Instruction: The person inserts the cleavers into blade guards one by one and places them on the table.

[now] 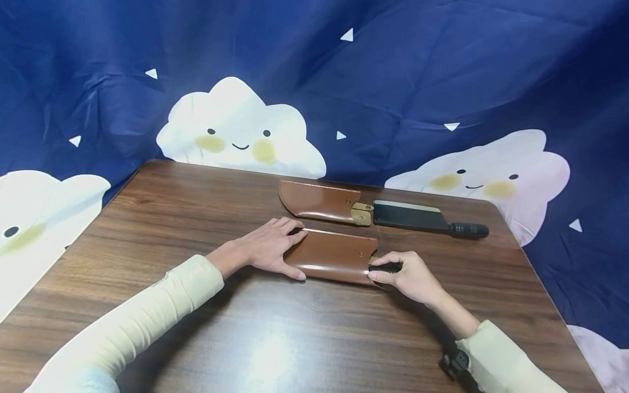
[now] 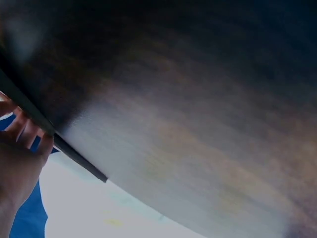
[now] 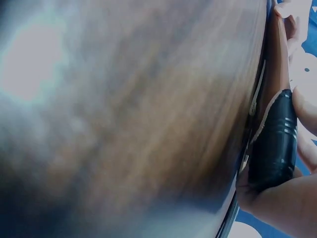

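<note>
While your left hand [image 1: 273,245] spreads over the nearer sheath [image 1: 334,255], your right hand [image 1: 410,275] pinches a black handle [image 3: 276,141]. The sheath's inside is hidden.

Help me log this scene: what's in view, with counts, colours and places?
Table: 1, brown woodgrain, foreground
Backdrop: 1, blue, behind table
Cloud prints: 3+, white, on backdrop
Triangle prints: 6+, white, on backdrop
Near sheath: 1, brown, table's centre
Far sheath: 1, brown, behind near sheath
Cleaver: 1, mostly black, right of far sheath
Black handle: 1, black, near sheath's right end
Sleeves: 2, cream, lower left and right
Wrist device: 1, black, at right sleeve
Left hand: 1, bare, near sheath's left end
Right hand: 1, bare, pinching black handle
</note>
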Demonstrator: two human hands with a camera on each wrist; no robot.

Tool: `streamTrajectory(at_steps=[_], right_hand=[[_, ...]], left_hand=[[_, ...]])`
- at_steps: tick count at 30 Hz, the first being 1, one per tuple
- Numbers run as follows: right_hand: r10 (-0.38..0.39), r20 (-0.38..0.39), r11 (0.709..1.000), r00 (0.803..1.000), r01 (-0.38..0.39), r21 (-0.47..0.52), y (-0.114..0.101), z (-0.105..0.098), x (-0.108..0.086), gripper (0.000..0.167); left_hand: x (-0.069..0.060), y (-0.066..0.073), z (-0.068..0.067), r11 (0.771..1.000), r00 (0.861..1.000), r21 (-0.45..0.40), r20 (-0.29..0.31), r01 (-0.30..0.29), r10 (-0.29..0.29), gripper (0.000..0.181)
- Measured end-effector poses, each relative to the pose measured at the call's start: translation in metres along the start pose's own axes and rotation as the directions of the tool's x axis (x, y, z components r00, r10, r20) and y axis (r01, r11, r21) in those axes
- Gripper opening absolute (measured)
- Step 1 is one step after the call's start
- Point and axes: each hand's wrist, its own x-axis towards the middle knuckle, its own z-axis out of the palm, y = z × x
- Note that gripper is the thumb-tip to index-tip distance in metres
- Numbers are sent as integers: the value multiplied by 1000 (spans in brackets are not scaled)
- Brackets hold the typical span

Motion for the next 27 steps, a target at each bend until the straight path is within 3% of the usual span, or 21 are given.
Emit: streamTrajectory(at_steps=[12,20,27], right_hand=[[-56,33,990,998,60,-131,-3,-4,3,22],[-70,90,986,993,83,-147,-2,-11,3,20],[-87,137,990,987,101,-97,6,-31,10,23]], left_hand=[[1,-1,-6,1000,999,7,29,13,-13,117],[4,-3,-7,999,999,-37,36,13,-12,113],[10,-15,-12,997,999,-69,-29,35,-37,101]])
